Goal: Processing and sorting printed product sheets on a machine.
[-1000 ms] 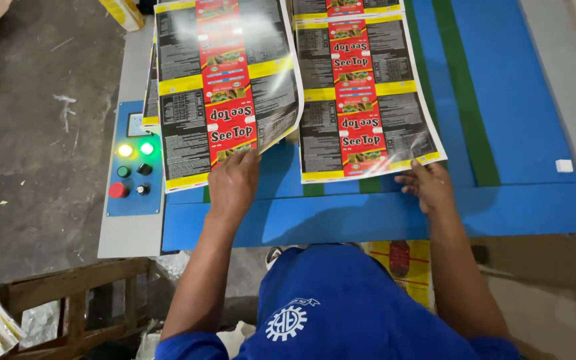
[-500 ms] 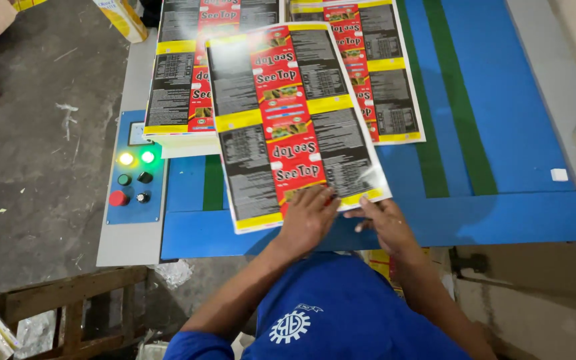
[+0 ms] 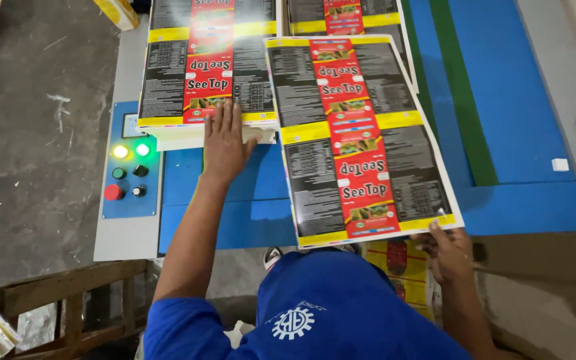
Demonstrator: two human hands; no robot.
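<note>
Sheet (image 3: pixel 361 140), printed, glossy, pinched at near right corner by right hand (image 3: pixel 449 253), long axis running away and slightly left from that grip; left hand (image 3: pixel 225 143) flat, fingers spread, pressing stack (image 3: pixel 208 67) beside sheet's left edge.

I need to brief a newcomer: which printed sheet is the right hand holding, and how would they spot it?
On the blue table, find the loose printed sheet overhanging its near edge. The right hand grips its corner; unlike the stacked sheets, it lies skewed.
</note>
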